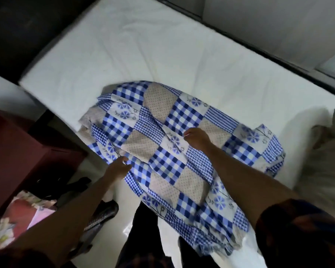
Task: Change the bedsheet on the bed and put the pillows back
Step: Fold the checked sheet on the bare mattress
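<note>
A blue, white and beige patchwork bedsheet (168, 144) lies bunched on the near side of a bare white mattress (143, 51) and hangs over its front edge toward my legs. My left hand (118, 167) grips the sheet's left edge near the mattress corner. My right hand (196, 138) pinches a fold in the middle of the sheet. At the far right, a pale pillow (329, 159) rests on the mattress, partly cut off by the frame.
A dark red cabinet (21, 151) stands left of the bed. Floral cloth (14, 215) lies on the floor at the lower left, with dark items beside it. A dark bed frame edge (278, 60) runs along the far side by the wall.
</note>
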Motion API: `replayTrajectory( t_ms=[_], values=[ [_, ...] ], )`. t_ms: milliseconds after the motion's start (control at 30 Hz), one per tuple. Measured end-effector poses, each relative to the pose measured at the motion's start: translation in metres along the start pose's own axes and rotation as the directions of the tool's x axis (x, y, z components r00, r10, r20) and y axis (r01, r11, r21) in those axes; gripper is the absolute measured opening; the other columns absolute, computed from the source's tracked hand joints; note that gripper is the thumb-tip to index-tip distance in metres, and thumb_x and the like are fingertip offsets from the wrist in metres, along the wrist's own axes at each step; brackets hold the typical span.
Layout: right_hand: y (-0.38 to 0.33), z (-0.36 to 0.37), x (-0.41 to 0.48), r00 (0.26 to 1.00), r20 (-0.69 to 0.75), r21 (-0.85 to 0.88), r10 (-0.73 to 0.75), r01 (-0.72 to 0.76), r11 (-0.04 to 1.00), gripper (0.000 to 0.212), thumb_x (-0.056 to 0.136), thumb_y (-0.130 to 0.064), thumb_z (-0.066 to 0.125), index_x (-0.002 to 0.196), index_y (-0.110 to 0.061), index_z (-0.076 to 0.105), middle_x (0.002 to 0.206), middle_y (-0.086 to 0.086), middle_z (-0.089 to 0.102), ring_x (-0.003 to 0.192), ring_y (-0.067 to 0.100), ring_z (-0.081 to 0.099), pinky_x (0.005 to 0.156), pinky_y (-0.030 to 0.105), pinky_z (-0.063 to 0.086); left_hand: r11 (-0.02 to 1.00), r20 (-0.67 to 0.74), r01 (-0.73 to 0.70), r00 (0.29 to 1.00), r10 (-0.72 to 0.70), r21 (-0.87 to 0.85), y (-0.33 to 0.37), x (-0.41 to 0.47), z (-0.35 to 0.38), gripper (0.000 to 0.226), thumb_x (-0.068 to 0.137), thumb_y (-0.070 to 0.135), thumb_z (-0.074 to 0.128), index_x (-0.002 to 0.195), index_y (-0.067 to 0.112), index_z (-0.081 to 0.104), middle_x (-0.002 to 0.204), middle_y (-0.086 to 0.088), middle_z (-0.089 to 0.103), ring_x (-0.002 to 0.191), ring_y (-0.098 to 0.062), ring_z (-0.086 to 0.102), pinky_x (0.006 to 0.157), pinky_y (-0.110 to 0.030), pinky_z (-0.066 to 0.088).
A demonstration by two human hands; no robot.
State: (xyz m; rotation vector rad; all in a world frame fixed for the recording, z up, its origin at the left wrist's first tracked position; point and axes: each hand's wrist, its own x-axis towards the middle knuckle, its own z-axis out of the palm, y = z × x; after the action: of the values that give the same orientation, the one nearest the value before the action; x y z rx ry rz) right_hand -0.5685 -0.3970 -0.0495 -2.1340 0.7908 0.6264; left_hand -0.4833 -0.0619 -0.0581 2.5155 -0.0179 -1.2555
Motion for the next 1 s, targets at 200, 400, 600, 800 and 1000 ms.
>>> replayTrajectory(
  t_ms=[200, 400, 600, 800, 1000],
  values=[
    [-0.142, -0.003, 0.136, 0.991, -0.064, -0.056, -0.119, 0.115, 0.992, 0.034, 0.097, -0.022, 0.057, 0.131, -0.016, 0.063, 0.139, 0.009, 0.060, 0.127, 0.030, 0.056, 0.106, 0.035, 0.043, 0.961, -0.285, 0.078, 0.946, -0.156, -0.265, -0.012, 0.094, -0.086, 0.077, 0.086, 0.027, 0.076, 0.150, 0.010, 0.035, 0.147, -0.020, 0.040, 0.132, -0.038, 0.045, 0.107, -0.043, 0.040],
    [-0.244, -0.017, 0.274, 0.953, -0.295, -0.046, -0.070, 0.059, 0.997, 0.044, 0.090, -0.043, 0.061, 0.132, -0.032, 0.055, 0.131, 0.005, 0.057, 0.130, 0.030, 0.048, 0.107, 0.042, 0.041, 0.958, -0.305, 0.141, 0.927, -0.217, -0.251, -0.017, 0.189, -0.132, 0.113, 0.074, 0.045, 0.082, 0.157, 0.032, 0.008, 0.166, -0.010, -0.006, 0.152, -0.037, 0.002, 0.116, -0.062, 0.020],
    [-0.274, -0.012, 0.357, 0.998, 0.047, -0.145, -0.031, 0.038, 0.989, 0.080, 0.078, -0.068, 0.069, 0.137, -0.016, 0.052, 0.133, 0.004, 0.055, 0.121, 0.027, 0.053, 0.102, 0.035, 0.042, 0.991, -0.412, 0.118, 0.908, -0.081, 0.066, -0.014, 0.221, -0.144, 0.083, 0.074, 0.019, 0.069, 0.143, 0.034, 0.025, 0.152, -0.008, 0.019, 0.132, -0.043, 0.025, 0.103, -0.064, 0.033],
    [-0.283, 0.001, 0.364, 0.939, 0.288, -0.353, -0.190, 0.289, 0.890, 0.014, 0.096, -0.026, 0.061, 0.100, -0.014, 0.068, 0.114, 0.009, 0.064, 0.105, 0.026, 0.059, 0.087, 0.032, 0.044, 0.988, -0.470, -0.037, 0.877, 0.105, 0.150, -0.067, 0.220, -0.163, 0.086, 0.064, -0.009, 0.067, 0.138, 0.025, 0.041, 0.127, -0.013, 0.038, 0.104, -0.040, 0.047, 0.081, -0.053, 0.052],
    [-0.277, -0.020, 0.352, 0.865, -0.391, -0.047, -0.314, 0.321, 0.946, 0.018, 0.103, -0.027, 0.042, 0.106, -0.014, 0.055, 0.100, 0.004, 0.064, 0.085, 0.020, 0.055, 0.074, 0.032, 0.042, 0.977, -0.432, 0.006, 0.898, 0.090, 0.215, -0.090, 0.205, -0.169, 0.087, 0.074, -0.003, 0.064, 0.149, 0.031, 0.036, 0.114, -0.008, 0.036, 0.095, -0.037, 0.049, 0.084, -0.046, 0.049]
  ],
)
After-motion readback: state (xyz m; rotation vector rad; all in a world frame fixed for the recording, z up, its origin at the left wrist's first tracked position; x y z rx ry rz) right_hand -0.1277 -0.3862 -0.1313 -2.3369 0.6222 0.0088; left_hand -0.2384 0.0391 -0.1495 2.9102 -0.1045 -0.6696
